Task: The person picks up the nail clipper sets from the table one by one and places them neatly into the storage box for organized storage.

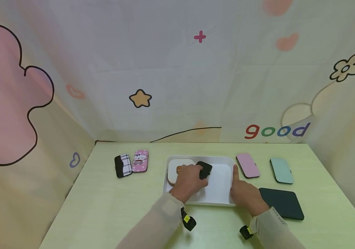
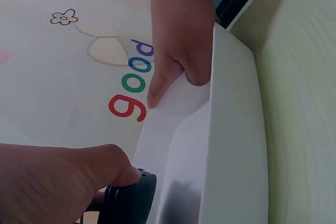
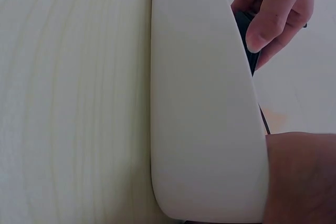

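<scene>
My left hand [image 1: 190, 181] is over a white tray [image 1: 218, 202] and grips a small dark case with rounded corners [image 1: 206, 169]. In the left wrist view, the thumb presses on the edge of this case [image 2: 131, 203], which stands tilted above the tray floor. Beneath and behind the left hand, a white rounded case [image 1: 172, 169] with a brown mark lies in the tray's left part, partly hidden. My right hand [image 1: 247, 195] holds the tray's right wall, thumb on the inside and index finger stretched along the rim.
To the left lie a black-and-plaid case [image 1: 123, 166] and a pink patterned case [image 1: 140, 161]. Right of the tray are a plain pink case [image 1: 247, 165], a mint case [image 1: 281, 171] and a larger dark flat case [image 1: 281, 204], close beside the right wrist. A printed curtain [image 1: 177, 86] stands behind the table.
</scene>
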`<action>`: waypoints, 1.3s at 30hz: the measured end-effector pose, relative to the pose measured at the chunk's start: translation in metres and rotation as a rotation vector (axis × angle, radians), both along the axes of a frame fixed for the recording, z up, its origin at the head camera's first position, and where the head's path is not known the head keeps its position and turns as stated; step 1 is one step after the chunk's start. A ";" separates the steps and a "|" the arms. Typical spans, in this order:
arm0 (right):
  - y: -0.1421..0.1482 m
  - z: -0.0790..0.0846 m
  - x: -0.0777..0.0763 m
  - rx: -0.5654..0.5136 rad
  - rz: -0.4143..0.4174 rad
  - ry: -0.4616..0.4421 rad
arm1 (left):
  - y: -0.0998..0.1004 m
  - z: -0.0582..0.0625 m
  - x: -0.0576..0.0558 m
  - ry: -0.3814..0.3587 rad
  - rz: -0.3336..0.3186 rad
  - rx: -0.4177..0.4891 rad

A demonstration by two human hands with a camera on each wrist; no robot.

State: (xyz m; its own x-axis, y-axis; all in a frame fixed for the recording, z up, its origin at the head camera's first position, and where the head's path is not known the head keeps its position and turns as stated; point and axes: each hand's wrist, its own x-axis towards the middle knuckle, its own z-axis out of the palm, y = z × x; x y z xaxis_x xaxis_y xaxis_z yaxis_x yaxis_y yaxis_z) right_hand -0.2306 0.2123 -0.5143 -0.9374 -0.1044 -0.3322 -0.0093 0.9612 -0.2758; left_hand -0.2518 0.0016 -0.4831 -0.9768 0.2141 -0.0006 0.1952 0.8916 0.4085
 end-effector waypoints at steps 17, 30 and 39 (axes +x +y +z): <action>-0.001 -0.005 -0.001 0.026 0.004 0.018 | 0.020 -0.008 -0.004 0.034 -0.072 -0.246; -0.006 -0.001 0.000 0.027 -0.003 0.014 | 0.024 -0.014 -0.003 0.004 -0.078 -0.356; -0.003 0.001 0.001 0.025 -0.004 0.010 | 0.019 -0.013 0.000 0.123 -0.213 -0.541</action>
State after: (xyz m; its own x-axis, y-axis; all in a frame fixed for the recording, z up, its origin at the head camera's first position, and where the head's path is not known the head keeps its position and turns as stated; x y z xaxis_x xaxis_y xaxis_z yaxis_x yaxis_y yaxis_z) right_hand -0.2297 0.2091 -0.5131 -0.9410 -0.0928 -0.3253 -0.0085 0.9678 -0.2516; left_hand -0.2521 0.0203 -0.4963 -0.9120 0.4067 -0.0539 0.4102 0.9026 -0.1304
